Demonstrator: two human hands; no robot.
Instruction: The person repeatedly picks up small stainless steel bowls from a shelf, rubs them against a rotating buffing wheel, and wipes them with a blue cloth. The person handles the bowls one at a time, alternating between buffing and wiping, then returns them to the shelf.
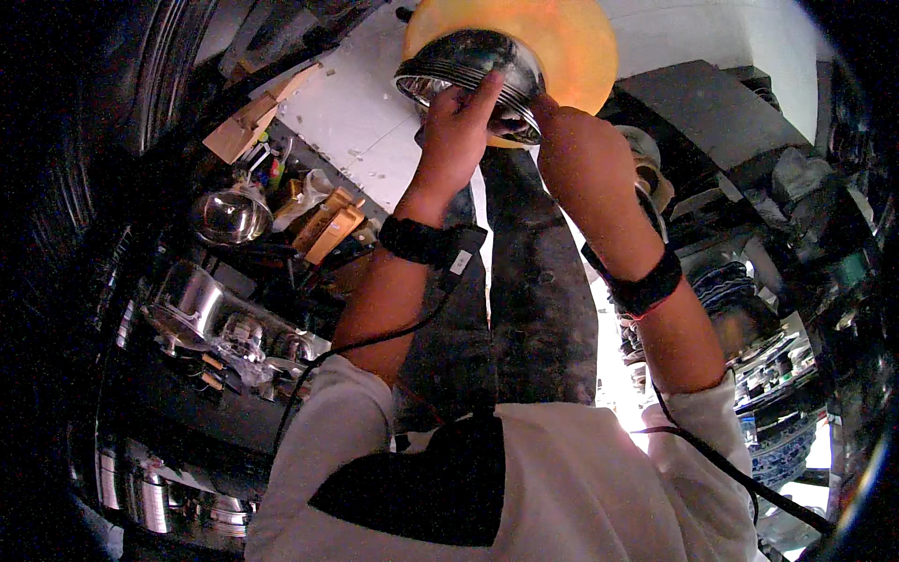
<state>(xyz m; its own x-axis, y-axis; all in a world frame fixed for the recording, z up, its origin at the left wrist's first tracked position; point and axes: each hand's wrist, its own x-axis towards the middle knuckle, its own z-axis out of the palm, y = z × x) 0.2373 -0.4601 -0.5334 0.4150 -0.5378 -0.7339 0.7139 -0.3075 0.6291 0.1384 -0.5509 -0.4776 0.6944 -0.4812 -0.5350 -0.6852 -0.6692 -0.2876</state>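
L hand is clamped on the bowls, thumb across the stacked rims; R hand meets their right end, fingertips hidden, can't tell if closed. Prob. best: L firm, R light, so none slips. Stack's tilted over the orange disc's near-left edge, mouths nearward, bases away; long axis far-left to near-right.

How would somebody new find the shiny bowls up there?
Find the big round yellow-orange object at the top. Overlapping it is a tilted stack of shiny metal bowls, left hand gripping, right hand at its edge. Unlike the shiny round vessel at left, it shows several close rims.
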